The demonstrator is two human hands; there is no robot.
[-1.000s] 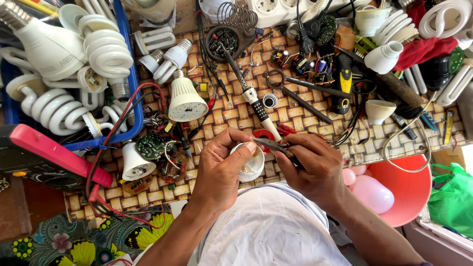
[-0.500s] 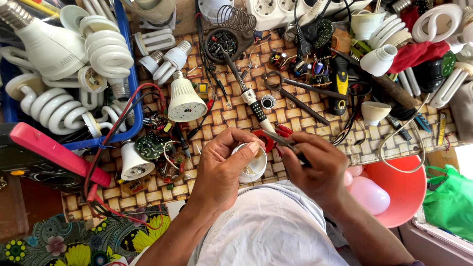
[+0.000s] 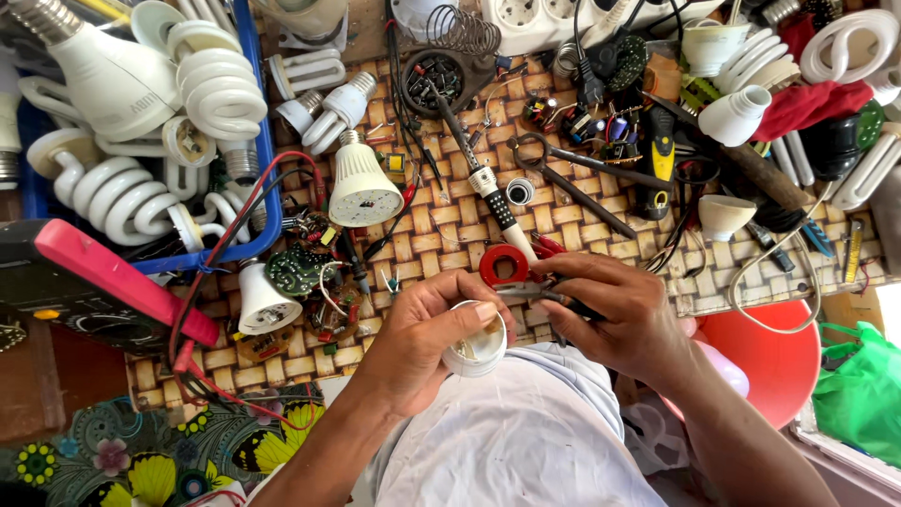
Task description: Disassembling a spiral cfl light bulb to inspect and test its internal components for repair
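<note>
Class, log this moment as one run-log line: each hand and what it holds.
left hand: holds white bulb base | right hand: grips small pliers at base | surface: woven mat

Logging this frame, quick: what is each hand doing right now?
Left hand: closed around a white bulb base.
Right hand: closed on a thin dark tool pointed at the base.

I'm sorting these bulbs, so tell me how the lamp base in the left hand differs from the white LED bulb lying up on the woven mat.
The lamp base is an open, hollow shell gripped in the left hand; the LED bulb lies loose on the woven mat. The LED bulb keeps its metal screw cap and LED board; on the lamp base neither shows. Both are white.
</note>
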